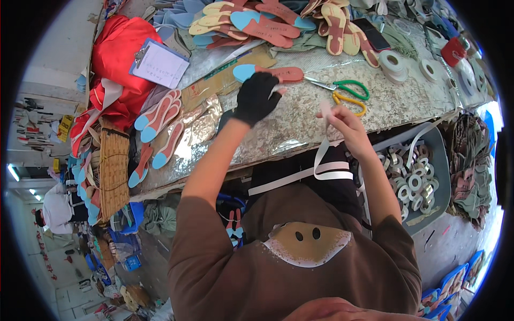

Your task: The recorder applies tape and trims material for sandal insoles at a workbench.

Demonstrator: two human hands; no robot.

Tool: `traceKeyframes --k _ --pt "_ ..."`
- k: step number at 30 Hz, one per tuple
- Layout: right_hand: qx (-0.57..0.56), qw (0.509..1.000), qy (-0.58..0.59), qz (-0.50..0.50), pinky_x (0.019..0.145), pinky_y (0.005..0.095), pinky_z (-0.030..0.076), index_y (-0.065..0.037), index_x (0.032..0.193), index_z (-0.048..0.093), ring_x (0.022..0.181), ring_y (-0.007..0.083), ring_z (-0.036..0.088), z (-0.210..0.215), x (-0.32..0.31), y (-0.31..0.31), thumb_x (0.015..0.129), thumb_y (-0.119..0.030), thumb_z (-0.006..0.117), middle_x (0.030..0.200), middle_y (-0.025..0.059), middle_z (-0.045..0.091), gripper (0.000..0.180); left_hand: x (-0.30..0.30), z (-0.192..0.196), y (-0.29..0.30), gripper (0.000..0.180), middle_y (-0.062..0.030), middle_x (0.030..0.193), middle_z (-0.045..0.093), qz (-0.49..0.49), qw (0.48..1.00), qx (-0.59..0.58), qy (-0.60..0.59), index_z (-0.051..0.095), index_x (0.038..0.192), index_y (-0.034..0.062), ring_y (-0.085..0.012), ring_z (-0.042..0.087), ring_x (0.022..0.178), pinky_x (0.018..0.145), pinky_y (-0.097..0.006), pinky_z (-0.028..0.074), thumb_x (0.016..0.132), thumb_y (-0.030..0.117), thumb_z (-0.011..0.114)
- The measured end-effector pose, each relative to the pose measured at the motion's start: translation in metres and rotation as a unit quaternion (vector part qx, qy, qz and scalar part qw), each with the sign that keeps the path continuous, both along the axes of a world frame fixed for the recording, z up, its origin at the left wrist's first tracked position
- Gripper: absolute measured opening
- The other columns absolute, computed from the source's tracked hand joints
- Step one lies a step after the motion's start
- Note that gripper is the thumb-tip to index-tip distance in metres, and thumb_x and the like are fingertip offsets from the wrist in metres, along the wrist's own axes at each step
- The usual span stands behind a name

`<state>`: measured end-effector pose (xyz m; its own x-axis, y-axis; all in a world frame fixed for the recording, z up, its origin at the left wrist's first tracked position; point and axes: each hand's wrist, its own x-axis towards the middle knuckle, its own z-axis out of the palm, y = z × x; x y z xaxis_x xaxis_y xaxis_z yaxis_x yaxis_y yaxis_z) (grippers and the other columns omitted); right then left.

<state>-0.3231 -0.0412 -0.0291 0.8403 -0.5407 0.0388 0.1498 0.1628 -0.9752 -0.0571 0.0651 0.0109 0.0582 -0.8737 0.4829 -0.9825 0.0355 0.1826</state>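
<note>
Fingers of the right hand [342,120] pinch the end of a white tape strip [324,160], which loops down toward the lap. Left hand [257,96], in a black fingerless glove, presses spread fingers on a red-and-blue insole [270,72] lying flat on the desk [300,115]. Scissors [348,92] lie just beside. The slack tape could likely fold and stick to itself, or snag the desk edge, and go on crooked.
</note>
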Motion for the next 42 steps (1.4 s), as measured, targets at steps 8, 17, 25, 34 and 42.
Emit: traceKeyframes --k 8,17,25,34,42 --pt "-0.039 0.981 -0.021 -0.190 0.071 0.0229 0.046 -0.001 0.098 0.055 0.083 0.0077 0.055 -0.037 0.028 -0.050 0.096 -0.010 0.057 0.116 0.0097 0.060 0.010 0.035 -0.031 -0.065 0.057 -0.0140 0.112 0.057 -0.010 0.989 0.063 -0.133 0.058 0.117 0.0086 -0.0303 0.054 0.108 0.089 -0.041 0.045 0.078 0.047 0.071" --pt "-0.303 0.929 -0.097 -0.189 0.079 0.0315 0.050 -0.001 0.092 0.054 0.103 0.0234 0.062 -0.016 0.033 0.019 0.088 0.000 0.062 0.123 0.0161 0.060 0.009 -0.017 0.000 0.011 0.059 -0.0098 0.091 0.060 -0.037 0.998 0.032 0.029 0.058 0.116 0.0064 -0.0287 0.059 0.085 0.073 -0.039 0.047 0.075 0.047 0.074" --pt "-0.477 0.869 -0.038 -0.124 0.103 0.0466 0.043 -0.002 0.087 0.053 0.095 0.0296 0.064 -0.015 0.050 0.042 0.078 -0.001 0.067 0.133 0.0125 0.057 0.017 -0.030 -0.014 0.040 0.057 -0.0142 0.096 0.067 0.049 0.987 0.052 0.147 0.061 0.114 0.0062 -0.0309 0.067 0.084 0.072 -0.038 0.052 0.075 0.045 0.076" --pt "-0.455 0.877 0.065 -0.142 0.109 0.0474 0.034 -0.003 0.127 0.052 0.083 0.0279 0.063 -0.026 0.052 0.042 0.085 -0.005 0.059 0.081 0.0085 0.063 0.042 0.029 0.019 0.026 0.032 -0.0068 0.097 0.064 -0.003 0.841 -0.230 0.490 0.060 0.112 -0.0012 -0.0183 0.061 0.093 0.088 -0.033 0.047 0.095 0.026 0.057" --pt "-0.448 0.878 0.069 -0.151 0.109 0.0466 0.032 -0.004 0.115 0.055 0.092 0.0299 0.064 -0.031 0.054 0.032 0.085 -0.007 0.061 0.097 0.0082 0.067 0.030 0.083 0.145 0.099 0.050 -0.0134 0.089 0.061 0.124 0.791 -0.574 0.170 0.051 0.105 -0.0004 -0.0196 0.059 0.074 0.075 -0.030 0.049 0.097 0.048 0.045"
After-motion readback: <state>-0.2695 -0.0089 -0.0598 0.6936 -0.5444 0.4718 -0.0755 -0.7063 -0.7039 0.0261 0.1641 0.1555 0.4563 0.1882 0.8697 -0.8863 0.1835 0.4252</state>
